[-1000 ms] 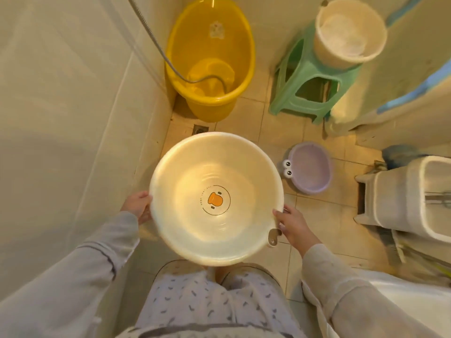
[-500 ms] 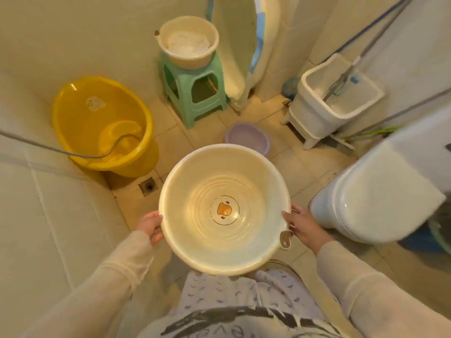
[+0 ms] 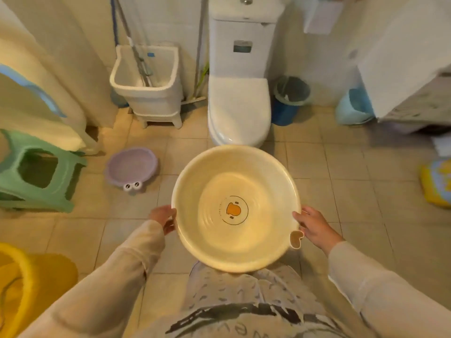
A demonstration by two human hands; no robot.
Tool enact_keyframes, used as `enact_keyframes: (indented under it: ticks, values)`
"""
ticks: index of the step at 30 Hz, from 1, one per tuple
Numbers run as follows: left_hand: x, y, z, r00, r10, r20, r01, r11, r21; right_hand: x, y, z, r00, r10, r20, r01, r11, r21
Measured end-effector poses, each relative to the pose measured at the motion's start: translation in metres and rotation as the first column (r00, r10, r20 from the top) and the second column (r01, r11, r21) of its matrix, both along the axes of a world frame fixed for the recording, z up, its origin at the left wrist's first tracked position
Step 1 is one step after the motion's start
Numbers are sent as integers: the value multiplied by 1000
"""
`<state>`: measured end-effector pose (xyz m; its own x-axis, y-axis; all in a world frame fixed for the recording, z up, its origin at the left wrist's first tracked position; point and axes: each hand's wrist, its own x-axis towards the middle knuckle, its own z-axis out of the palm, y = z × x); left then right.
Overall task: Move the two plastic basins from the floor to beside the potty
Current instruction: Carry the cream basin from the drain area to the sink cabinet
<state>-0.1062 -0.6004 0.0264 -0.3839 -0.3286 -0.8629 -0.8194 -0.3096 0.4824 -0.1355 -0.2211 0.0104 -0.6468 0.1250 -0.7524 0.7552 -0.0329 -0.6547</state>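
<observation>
A large basin (image 3: 235, 208) sits at the centre of the frame, held off the floor between the left hand (image 3: 164, 217) on its left rim and the right hand (image 3: 314, 226) on its right rim. Directly above it stands the toilet (image 3: 240, 103). A mop bucket (image 3: 147, 81) stands left of the toilet, a mop handle (image 3: 136, 45) rising from inside it. A waste bin (image 3: 290, 98) stands just right of the toilet. At middle left, a small basin (image 3: 133, 167) lies on the floor tiles (image 3: 353, 179), with a stool (image 3: 36, 172) to its left. A tub (image 3: 14, 284) occupies the lower left corner.
</observation>
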Motion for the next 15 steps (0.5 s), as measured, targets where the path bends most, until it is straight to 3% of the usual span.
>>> enact_keyframes:
  ticks: [5,15]
  values:
    - [-57,87,11,968,-249,-37,249,968,9,36,86,-6,969,-246,3,246,969,-28]
    - [-133,299,1,876,-481,-31,482,876,11,75,252,-36,852,-523,26,523,851,-54]
